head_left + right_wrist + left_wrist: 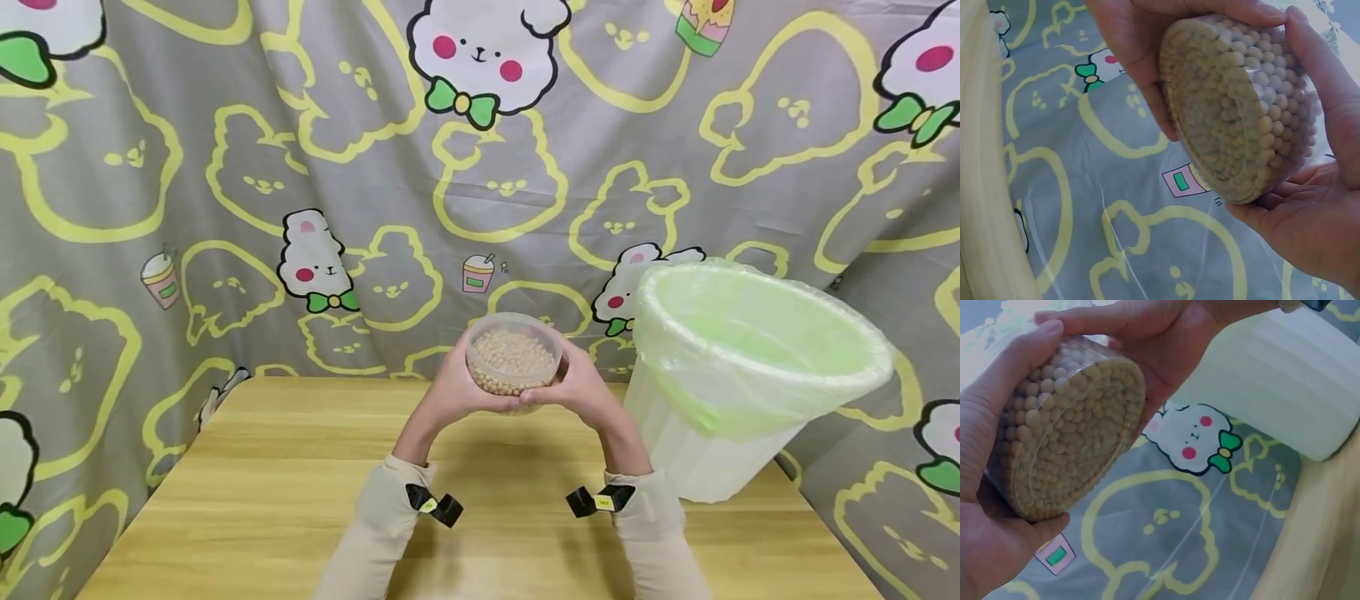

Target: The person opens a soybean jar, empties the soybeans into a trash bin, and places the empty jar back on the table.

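Both hands hold a clear round plastic tub (513, 358) up over the far part of the table. Small beige balls (1079, 434) fill much of it and show through its wall and base. The left hand (454, 385) grips the tub's left side, its thumb along the near wall. On the opposite side the right hand (579, 385) grips it, thumb reaching forward so that the two thumb tips meet. From beneath, the right wrist view shows the tub's round base (1210, 112) with fingers curled about the wall. The tub's top has no lid on it.
A white bin (675, 425) lined with a pale green plastic bag (765, 379) stands at the table's right side, close to the right forearm. The wooden table (300, 483) ends at a grey cartoon-print curtain (390, 192) hung behind and at both sides.
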Motion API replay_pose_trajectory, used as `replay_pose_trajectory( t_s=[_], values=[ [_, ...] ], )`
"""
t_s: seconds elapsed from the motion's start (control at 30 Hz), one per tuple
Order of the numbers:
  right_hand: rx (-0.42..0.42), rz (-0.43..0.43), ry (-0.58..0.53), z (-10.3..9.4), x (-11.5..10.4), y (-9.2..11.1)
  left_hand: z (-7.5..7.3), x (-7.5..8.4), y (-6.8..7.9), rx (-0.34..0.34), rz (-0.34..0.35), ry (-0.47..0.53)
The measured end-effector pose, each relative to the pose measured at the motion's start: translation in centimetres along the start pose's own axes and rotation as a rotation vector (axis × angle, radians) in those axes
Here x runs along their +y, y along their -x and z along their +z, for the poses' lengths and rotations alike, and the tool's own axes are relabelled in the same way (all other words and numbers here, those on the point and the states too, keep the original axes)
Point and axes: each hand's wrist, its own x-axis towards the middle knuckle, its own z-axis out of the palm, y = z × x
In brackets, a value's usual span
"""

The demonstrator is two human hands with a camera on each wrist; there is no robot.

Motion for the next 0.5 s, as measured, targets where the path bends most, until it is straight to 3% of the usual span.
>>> replay_pose_trajectory(
  t_s=[0.27,0.5],
  values=[
    [-0.035,0.03,0.017,0.8,1.2,0.3,0.1,-1.9,1.3,0.05,-0.019,-0.01],
    [0.02,-0.014,0.062,1.1,1.0,0.1,-0.2,-2.4,0.7,0.099,0.013,-0.042]
  ],
)
